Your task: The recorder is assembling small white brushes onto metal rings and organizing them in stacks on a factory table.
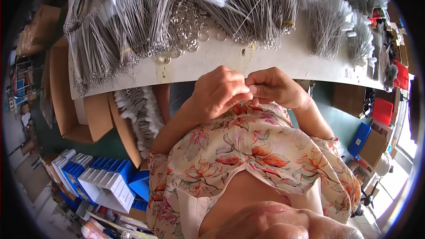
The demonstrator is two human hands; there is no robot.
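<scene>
My left hand [221, 90] and my right hand [278, 87] meet in front of my chest, just off the near edge of the white table [203, 71]. Both are closed, with thumbs and fingers pinched together and the fingertips touching. Whatever lies between them is too small or hidden to make out. Beyond the hands, a heap of metal rings [191, 28] lies on the table. Thick bundles of thin wire brushes [146, 22] with white bristles and looped wire ends flank the rings, and more wire brushes [252, 13] lie to their right.
A cardboard box [66, 93] stands open on the left, beside a hanging mass of white-bristled brushes [144, 110]. Blue and white plastic bins [108, 186] are at lower left. Right of the table are a red stool-like object [382, 111] and a blue bin [359, 138].
</scene>
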